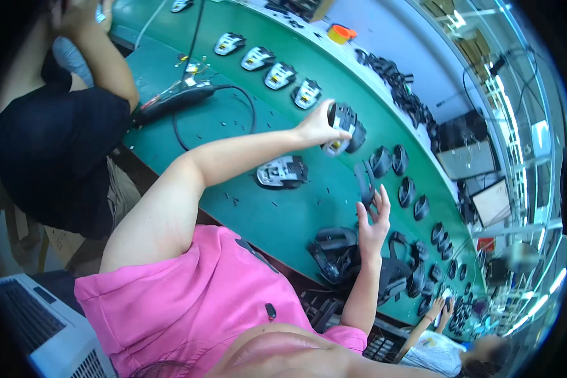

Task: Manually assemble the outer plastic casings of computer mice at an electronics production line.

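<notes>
My left hand (318, 126) reaches over the green bench, its thumb and fingers closed around a black-and-silver housing (343, 120). Lower and to the right is my right hand (374, 223), raised with a curved black plastic frame (364, 179) between thumb and fingertips. A silver-and-black shell (282, 172) lies on the bench below my left forearm. Beyond my left hand stands a row of similar silver-and-black units (279, 75) with yellow marks. Round black cups (380, 161) sit to the right of the held housing.
Black plastic parts (335, 252) are heaped beside my right forearm. A corded black hand tool (173, 106) lies at left, near a person in dark clothing (63, 151). On the back ledge are an orange-and-yellow container (340, 34) and black pieces (390, 82). Another person's hands (440, 312) work at lower right.
</notes>
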Motion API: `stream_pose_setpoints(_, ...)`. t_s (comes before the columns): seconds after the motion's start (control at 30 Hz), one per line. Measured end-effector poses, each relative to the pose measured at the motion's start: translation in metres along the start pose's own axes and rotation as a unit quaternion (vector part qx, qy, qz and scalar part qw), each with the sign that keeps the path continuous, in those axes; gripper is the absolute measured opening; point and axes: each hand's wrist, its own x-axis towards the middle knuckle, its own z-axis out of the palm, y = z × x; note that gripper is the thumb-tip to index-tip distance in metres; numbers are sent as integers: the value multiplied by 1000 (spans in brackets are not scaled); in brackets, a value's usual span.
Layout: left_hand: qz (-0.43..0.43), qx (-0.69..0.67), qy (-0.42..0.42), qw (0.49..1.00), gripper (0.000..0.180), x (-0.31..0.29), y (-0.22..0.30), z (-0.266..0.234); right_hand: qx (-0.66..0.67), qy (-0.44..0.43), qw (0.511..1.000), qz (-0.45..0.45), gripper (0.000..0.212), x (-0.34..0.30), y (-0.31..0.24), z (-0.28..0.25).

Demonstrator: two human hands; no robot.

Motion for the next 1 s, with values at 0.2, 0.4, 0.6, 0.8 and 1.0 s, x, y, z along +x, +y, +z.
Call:
stream_pose_setpoints(0.2, -77, -112, -56, 989, 89, -58, 40, -40, 58, -25, 997, 48, 54, 15, -56, 35)
stream_pose_setpoints(0.4, -114, -264, -78, 955, 78, -74, 38, -62, -102, -22, 988, -113, 58, 51, -87, 84)
stream_pose_setpoints(0.6, -137, -508, -262, 809, 63, -67, 32, -93, 45, -27, 998, -19, 56, 67, -85, 97)
stream_pose_setpoints(0.8, -117, -443, -179, 871, 71, -66, 33, -103, -15, -21, 998, -58, 52, 82, -101, 106)
stream_pose_setpoints(1.0, -155, -478, -112, 857, 47, -58, 31, -114, 67, 9, 997, -45, 48, 90, -118, 109)
